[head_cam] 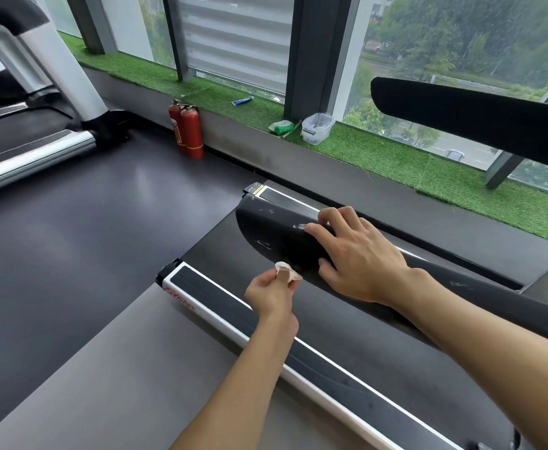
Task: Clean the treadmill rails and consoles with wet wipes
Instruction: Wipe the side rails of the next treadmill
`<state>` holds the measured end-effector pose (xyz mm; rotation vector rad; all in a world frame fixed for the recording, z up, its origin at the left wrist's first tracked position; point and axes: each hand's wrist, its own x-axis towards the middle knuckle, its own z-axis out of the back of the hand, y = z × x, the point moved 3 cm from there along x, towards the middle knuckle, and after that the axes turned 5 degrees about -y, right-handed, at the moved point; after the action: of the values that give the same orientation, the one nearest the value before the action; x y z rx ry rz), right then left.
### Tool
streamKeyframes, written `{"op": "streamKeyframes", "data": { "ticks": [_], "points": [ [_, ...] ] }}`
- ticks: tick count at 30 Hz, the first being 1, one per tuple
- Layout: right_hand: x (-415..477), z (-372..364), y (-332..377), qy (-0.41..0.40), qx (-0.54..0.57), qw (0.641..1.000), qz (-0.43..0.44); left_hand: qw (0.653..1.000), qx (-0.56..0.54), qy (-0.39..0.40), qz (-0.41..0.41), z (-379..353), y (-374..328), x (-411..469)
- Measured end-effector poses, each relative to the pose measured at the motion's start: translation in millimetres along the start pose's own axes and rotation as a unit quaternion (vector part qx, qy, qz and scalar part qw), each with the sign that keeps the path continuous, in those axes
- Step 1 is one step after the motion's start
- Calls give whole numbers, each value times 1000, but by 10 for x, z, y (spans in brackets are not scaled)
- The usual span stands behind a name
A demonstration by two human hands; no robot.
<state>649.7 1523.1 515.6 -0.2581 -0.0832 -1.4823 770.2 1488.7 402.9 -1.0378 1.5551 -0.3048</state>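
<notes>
At frame centre, the left hand (272, 293) pinches a small wadded wet wipe (287, 271) against the black handrail (266, 235) while the right hand (360, 258) grips its top; the wad could slip onto the belt (211, 251)

Two red fire extinguishers (188, 131) stand on the grey floor (71, 228) against a ledge covered in artificial grass (379, 154); on it rest a blue-and-white tube (242, 101) and a clear plastic tub (317, 128), below a lowered blind (237, 43)
</notes>
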Motion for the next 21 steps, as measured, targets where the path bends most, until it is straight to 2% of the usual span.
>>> {"op": "streamKeyframes", "data": {
  "ticks": [4, 14, 17, 21],
  "points": [
    [11, -7, 2, -2, 1, 1000, 0, 996, 23, 3, -92, -30, -78, -16],
    [3, 1, 15, 12, -3, 1000, -7, 982, 49, 18, -182, -52, -372, 0],
    [16, 2, 4, 13, -2, 1000, -10, 974, 72, 46, -212, -103, -448, -3],
    [156, 45, 42, 9, -11, 1000, -7, 974, 67, 23, -215, -121, -520, 18]
  ]
}}
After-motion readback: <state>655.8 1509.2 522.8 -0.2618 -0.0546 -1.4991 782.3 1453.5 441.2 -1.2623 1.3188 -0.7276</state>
